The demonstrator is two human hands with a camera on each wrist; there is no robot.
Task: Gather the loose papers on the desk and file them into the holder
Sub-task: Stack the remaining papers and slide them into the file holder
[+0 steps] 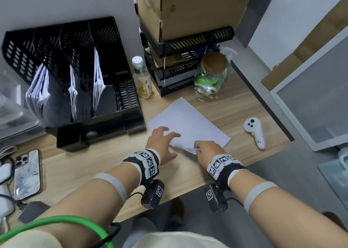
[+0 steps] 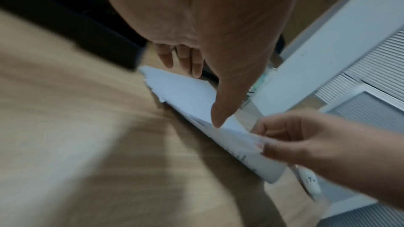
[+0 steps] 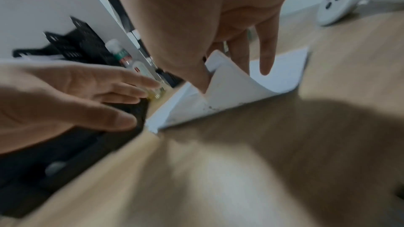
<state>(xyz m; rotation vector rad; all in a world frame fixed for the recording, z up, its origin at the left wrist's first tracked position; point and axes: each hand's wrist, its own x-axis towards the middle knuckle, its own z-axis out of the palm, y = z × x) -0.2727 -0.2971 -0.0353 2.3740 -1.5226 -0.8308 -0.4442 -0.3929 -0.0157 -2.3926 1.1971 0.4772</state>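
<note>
A thin pile of white papers (image 1: 190,123) lies on the wooden desk (image 1: 84,165), right of the black file holder (image 1: 75,82). My left hand (image 1: 163,140) rests on the pile's near left part with fingers spread and straight. My right hand (image 1: 207,150) pinches the near corner of the top sheet (image 3: 231,89) between thumb and fingers and curls it up off the pile. In the left wrist view the lifted corner (image 2: 244,139) sits in the right hand (image 2: 290,141). The holder's slots hold several white sheets (image 1: 38,91).
A drink bottle (image 1: 142,78) stands right of the holder. Stacked black trays (image 1: 180,67) under a cardboard box (image 1: 188,8) and a glass jar (image 1: 211,76) stand behind the papers. A white controller (image 1: 254,133) lies at right, a phone (image 1: 27,174) at left.
</note>
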